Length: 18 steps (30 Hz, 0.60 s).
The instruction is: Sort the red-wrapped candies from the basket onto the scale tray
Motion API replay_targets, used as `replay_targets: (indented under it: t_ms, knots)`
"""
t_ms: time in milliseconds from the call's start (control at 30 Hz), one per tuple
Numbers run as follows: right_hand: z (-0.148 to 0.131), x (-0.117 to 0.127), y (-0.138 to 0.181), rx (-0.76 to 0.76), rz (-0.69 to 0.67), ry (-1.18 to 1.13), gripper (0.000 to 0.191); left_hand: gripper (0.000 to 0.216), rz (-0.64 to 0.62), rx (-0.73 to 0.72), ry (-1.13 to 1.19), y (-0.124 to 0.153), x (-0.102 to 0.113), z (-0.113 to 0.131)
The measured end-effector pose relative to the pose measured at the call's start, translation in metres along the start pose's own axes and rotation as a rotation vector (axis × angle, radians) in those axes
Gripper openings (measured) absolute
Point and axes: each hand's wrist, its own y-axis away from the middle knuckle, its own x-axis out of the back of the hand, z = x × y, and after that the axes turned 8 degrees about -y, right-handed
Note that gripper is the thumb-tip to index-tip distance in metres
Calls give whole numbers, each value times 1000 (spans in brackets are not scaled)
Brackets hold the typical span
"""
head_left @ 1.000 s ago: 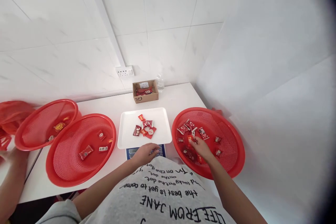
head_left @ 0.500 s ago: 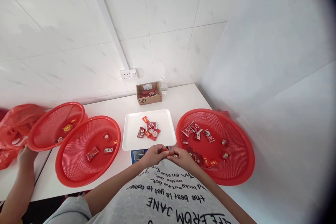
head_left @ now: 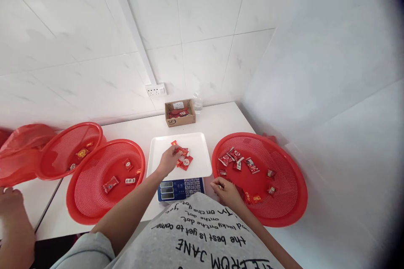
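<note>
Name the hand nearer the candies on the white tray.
Left. The left hand is at the candies, over the white tray; the right hand is off the tray, by the rightmost red basket.

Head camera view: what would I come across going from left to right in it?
Red plastic bag → rear red basket → front red basket → white tray → far-right red basket.

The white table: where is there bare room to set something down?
The table shows bare between the cardboard box and right basket, and left of the box, behind the nearer left basket. Crowded: the tray, with candies and the left hand, and far left, with another basket.
</note>
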Motion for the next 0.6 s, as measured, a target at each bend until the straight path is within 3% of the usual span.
replay_targets:
  t_ms: [167, 300, 433, 600]
  knots:
    - [4, -3, -3, 45, -44, 164, 24, 20, 36, -13, -189, -38, -2, 5]
    - [8, -5, -6, 41, -40, 278, 22, 20, 30, -65, -357, -52, -10, 4]
    - [10, -7, -6, 59, -53, 309, 24, 33, 25, -206, -495, -49, -15, 0]
    - [12, -7, -7, 57, -43, 338, 24, 52, -106, -367, -617, -34, -25, -8]
